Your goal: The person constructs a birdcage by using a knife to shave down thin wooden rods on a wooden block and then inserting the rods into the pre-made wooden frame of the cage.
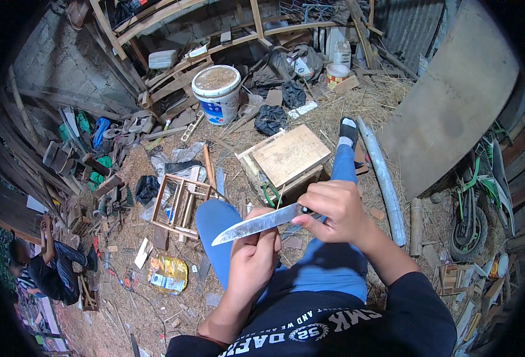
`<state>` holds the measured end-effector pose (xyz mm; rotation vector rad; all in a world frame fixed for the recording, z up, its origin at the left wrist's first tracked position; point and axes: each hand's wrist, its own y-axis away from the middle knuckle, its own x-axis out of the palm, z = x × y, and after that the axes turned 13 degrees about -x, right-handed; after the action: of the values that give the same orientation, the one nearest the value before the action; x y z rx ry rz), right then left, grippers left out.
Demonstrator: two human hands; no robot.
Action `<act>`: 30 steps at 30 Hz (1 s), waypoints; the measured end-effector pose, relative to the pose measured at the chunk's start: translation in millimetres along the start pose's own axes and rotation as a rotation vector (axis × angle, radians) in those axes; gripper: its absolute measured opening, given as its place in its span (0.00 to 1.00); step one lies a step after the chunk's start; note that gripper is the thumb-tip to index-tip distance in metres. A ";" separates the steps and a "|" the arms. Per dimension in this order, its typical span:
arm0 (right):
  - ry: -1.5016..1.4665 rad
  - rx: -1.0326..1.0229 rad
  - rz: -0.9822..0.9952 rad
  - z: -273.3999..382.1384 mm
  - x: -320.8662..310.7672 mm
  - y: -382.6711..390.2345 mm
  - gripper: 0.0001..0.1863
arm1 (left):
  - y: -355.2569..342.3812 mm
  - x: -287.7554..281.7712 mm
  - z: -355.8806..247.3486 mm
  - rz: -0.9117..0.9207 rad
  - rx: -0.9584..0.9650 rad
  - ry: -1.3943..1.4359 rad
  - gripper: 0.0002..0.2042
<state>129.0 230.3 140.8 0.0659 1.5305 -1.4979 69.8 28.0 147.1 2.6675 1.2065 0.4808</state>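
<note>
While the right hand [337, 208] has its grip wrapped round the handle end of the knife [253, 227], the blade slants across the left hand [253, 253], above the blue trousers [334, 265]. The left grip is curled behind the blade; whether it holds anything cannot be told. If the knife twists or slides, the edge could cut those fingers; a loosened right grip could drop it onto a leg.
</note>
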 end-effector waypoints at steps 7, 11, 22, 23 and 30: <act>0.060 0.054 -0.074 -6.3 5.8 -1.4 0.18 | -1.2 -3.3 -0.7 0.007 -0.038 0.054 0.05; 0.078 0.022 -0.076 -4.9 7.5 -2.2 0.18 | -0.6 -3.8 2.0 0.031 -0.048 0.072 0.08; 0.049 0.156 -0.123 -22.7 9.0 -1.2 0.18 | -5.4 -9.1 1.0 0.034 -0.042 0.048 0.11; 0.011 0.045 -0.125 -18.1 10.4 -0.6 0.17 | -3.0 -7.1 2.4 0.019 -0.080 0.044 0.10; -0.035 0.220 -0.199 -27.3 16.7 4.3 0.17 | -13.1 -14.2 5.1 0.084 -0.058 0.126 0.10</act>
<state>107.2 243.8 121.3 0.0160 1.3708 -1.8136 53.8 25.7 135.5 2.6823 1.0977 0.6952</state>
